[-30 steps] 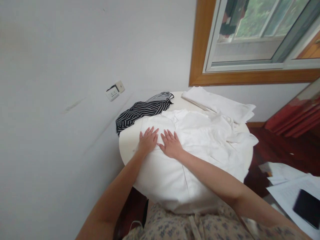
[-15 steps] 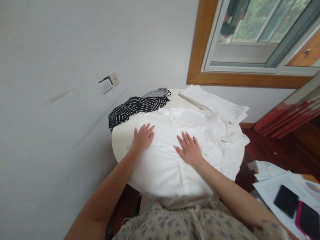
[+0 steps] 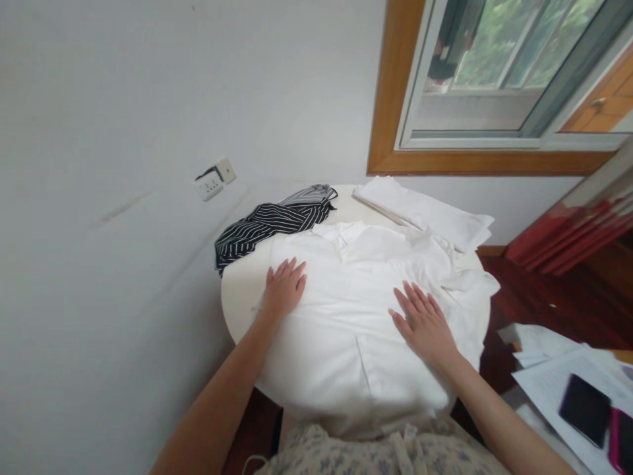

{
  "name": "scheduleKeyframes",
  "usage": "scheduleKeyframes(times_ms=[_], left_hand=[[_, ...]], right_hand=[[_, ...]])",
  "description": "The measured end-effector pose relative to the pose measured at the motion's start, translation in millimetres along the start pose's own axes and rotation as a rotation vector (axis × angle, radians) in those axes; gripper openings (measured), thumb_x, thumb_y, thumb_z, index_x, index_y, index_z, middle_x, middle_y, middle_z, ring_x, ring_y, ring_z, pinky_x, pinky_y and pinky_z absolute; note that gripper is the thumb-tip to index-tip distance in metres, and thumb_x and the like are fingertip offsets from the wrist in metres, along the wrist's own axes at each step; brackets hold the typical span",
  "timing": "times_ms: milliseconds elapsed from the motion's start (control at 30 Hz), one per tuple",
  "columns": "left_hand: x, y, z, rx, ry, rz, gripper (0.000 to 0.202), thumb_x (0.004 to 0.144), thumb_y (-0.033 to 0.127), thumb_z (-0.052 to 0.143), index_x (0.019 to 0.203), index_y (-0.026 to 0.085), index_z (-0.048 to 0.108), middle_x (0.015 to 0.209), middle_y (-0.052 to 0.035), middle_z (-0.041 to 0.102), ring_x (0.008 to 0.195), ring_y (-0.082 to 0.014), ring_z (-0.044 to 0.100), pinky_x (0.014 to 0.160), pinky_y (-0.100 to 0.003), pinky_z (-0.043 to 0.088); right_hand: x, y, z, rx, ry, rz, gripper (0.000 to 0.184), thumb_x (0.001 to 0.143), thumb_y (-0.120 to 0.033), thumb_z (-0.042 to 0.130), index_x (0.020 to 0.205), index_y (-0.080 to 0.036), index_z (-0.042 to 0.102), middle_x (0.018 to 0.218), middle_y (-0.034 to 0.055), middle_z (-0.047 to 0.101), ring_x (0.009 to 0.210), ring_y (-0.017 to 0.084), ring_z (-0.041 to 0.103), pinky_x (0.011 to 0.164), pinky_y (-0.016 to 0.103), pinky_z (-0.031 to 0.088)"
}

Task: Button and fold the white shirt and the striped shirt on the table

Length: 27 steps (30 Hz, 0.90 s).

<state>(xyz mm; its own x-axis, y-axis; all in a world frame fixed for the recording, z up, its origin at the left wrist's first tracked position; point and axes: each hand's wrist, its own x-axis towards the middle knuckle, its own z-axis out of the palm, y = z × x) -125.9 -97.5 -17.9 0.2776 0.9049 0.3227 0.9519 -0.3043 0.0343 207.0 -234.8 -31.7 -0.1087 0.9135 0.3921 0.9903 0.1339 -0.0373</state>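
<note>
A white garment, apparently a shirt, lies spread over a round cream table, its lower part draping over the near edge. My left hand rests flat on its left side, fingers spread. On the right part of the cloth lies my right hand, palm down with the fingers stretched out. Wrinkles show toward the garment's right side, and a crease or slit runs down its near middle.
Behind the shirt are a black-and-white striped cloth and a folded white cloth. The wall with a socket borders the left side. Papers and a black phone-like device lie at lower right, beyond the table.
My right hand has slid to the right across the white shirt, and the cloth there looks flatter. My left hand has stayed in place. The view has tilted slightly.
</note>
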Motion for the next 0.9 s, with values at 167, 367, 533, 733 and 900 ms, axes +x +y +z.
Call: scheduleKeyframes(times_ms=[167,367,533,733,900], left_hand=[[-1,0,1.2,-0.011,0.021,0.012,0.044,0.093,0.033,0.038,0.134,0.027,0.052,0.144,-0.0085,0.047,0.133,-0.0289,0.04,0.11,-0.056,0.027],[0,-1,2.0,-0.034,0.035,0.019,0.043,0.093,0.032,0.039,0.133,0.026,0.052,0.143,-0.0091,0.048,0.133,-0.0298,0.041,0.109,-0.057,0.028],[0,1,0.4,-0.035,0.021,0.016,0.043,0.093,0.032,0.038,0.133,0.026,0.053,0.142,-0.0091,0.049,0.133,-0.0295,0.042,0.109,-0.057,0.028],[0,3,-1.6,-0.028,0.034,0.006,0.043,0.093,0.032,0.039,0.133,0.027,0.053,0.142,-0.0082,0.049,0.133,-0.0286,0.042,0.109,-0.055,0.028],[-1,4,-2.3,-0.027,0.03,-0.003,0.043,0.093,0.032,0.038,0.134,0.027,0.052,0.142,-0.0078,0.049,0.133,-0.0273,0.041,0.11,-0.053,0.027]], right_hand=[[-1,1,-2,0.003,0.004,0.01,0.052,0.096,-0.045,0.039,0.141,-0.021,0.044,0.15,0.0092,0.037,0.139,0.027,0.032,0.112,0.049,0.026],[0,1,-5,0.012,-0.026,-0.009,0.047,0.097,-0.038,0.037,0.138,-0.019,0.049,0.149,0.0109,0.039,0.139,0.027,0.033,0.111,0.05,0.028],[-11,6,-11,0.006,-0.028,0.001,0.045,0.096,-0.034,0.037,0.138,-0.021,0.049,0.148,0.0096,0.041,0.138,0.027,0.034,0.11,0.051,0.03],[-28,19,-17,-0.007,-0.039,0.018,0.047,0.095,-0.038,0.04,0.135,-0.017,0.051,0.146,0.0122,0.043,0.136,0.028,0.038,0.111,0.048,0.031],[-27,22,-15,0.012,-0.031,0.012,0.045,0.095,-0.037,0.04,0.131,-0.016,0.055,0.143,0.0132,0.047,0.135,0.027,0.039,0.11,0.048,0.034]])
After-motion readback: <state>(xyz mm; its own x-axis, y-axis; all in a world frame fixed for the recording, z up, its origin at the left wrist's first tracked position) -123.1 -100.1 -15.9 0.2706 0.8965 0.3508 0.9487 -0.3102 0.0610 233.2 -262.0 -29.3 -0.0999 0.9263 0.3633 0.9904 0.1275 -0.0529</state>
